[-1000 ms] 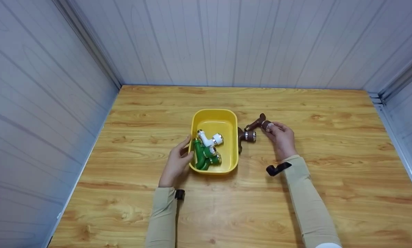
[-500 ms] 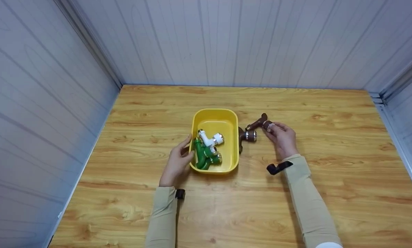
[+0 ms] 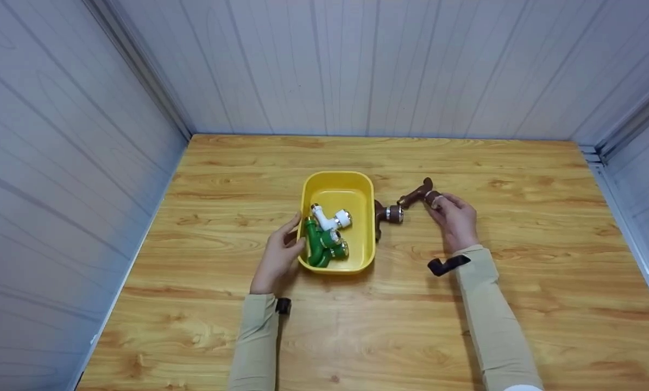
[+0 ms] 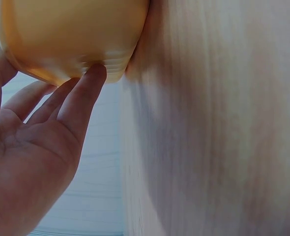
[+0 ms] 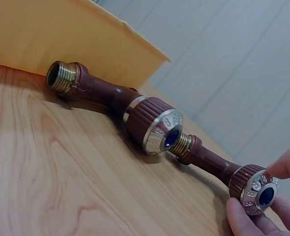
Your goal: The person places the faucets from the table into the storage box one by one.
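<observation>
Left hand (image 3: 278, 259): laid against the left wall of the yellow tub (image 3: 365, 228), fingers straight and touching, nothing grasped; the tub is best steadied by this flat press.
Tub contents: a white fitting (image 3: 329, 218) and a green fitting (image 3: 320, 245) are lying inside, toward the near end.
Near brown fitting (image 3: 385, 216): lying on the table (image 3: 520, 304) just beside the tub's right wall, untouched.
Far brown fitting (image 3: 417, 194): pinched at its ringed end by the right hand (image 3: 457, 221), the other end pointing toward the near brown fitting; whether the two touch cannot be told. A firmer pinch on the ringed collar is judged safer than on the thin stem.
Edges: the tub's rim is to be cleared by a lift before any carry leftward.
Open room: bare wood is seen right of the right hand and behind the tub, up to the panelled walls (image 3: 357, 65).
</observation>
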Tool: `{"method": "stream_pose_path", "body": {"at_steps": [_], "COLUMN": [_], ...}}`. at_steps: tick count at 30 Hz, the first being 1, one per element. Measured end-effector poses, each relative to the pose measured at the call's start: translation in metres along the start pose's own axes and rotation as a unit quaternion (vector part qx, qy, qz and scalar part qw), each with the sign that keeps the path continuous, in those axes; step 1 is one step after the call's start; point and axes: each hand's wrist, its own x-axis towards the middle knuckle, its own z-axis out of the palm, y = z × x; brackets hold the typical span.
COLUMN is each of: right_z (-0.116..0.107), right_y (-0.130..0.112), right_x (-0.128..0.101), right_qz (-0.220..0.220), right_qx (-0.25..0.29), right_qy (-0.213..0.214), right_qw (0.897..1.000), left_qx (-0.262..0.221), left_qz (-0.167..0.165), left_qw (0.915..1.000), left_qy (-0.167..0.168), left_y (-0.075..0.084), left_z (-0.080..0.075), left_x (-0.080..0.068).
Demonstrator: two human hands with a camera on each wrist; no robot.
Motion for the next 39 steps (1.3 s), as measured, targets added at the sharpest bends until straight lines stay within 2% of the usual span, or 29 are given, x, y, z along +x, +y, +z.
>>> {"method": "stream_pose_path", "body": {"at_steps": [3, 10, 13, 20, 26, 33, 35, 39], "right_z": [-0.004, -0.016, -0.022, -0.032, -0.038, -0.045, -0.047, -0.051], "right_y": [-0.004, -0.009, -0.01, -0.015, -0.02, -0.025, -0.027, -0.029], "right_x": [-0.002, -0.005, -0.008, -0.019, -0.03, -0.043, -0.046, -0.051], "right_qz": [0.002, -0.007, -0.009, -0.01, -0.009, 0.001, 0.0, -0.011], "right_qx": [-0.001, 0.001, 0.002, 0.004, 0.004, 0.006, -0.002, -0.027], "right_qy": [0.005, 0.014, 0.014, -0.012, -0.028, -0.074, -0.083, -0.093], "right_qw": [1.0, 1.0, 1.0, 1.0, 1.0, 0.997, 0.997, 0.995], "left_qx": [-0.005, 0.006, 0.005, 0.019, 0.002, 0.002, 0.001, -0.01], "left_qz": [-0.004, 0.003, 0.006, 0.0, 0.004, -0.001, 0.001, 0.001], "left_qw": [1.0, 0.9999, 0.9997, 0.9991, 0.9995, 1.0, 1.0, 0.9999], "left_qy": [0.0, 0.015, 0.022, 0.037, 0.03, 0.004, 0.004, 0.013], "left_y": [-0.002, -0.029, -0.033, -0.035, -0.035, -0.006, -0.01, -0.028], "left_z": [0.0, 0.0, 0.001, 0.001, -0.001, -0.001, -0.001, -0.001], "left_x": [0.001, 0.01, 0.011, 0.01, 0.01, 0.002, 0.003, 0.009]}}
